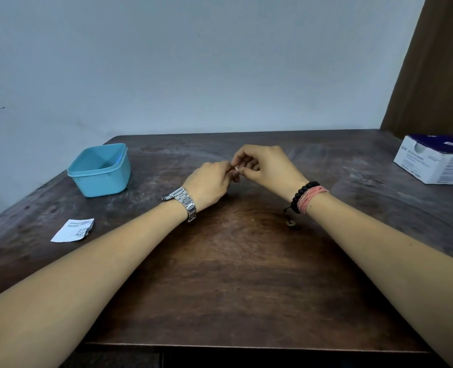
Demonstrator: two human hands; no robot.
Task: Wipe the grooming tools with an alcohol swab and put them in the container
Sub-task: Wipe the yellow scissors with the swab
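My left hand (210, 183) and my right hand (266, 167) meet above the middle of the dark wooden table (246, 261). Their fingertips pinch a small white piece, probably the alcohol swab (236, 168), between them. Whether a grooming tool is also held there is hidden by the fingers. A light blue square container (100, 170) stands open at the left back of the table; no tool shows in the part of its inside that I can see.
A torn white swab wrapper (72, 230) lies at the left, near the table's edge. A white and dark blue box of swabs (436, 159) sits at the right back corner. A brown curtain (432, 62) hangs at the right behind it.
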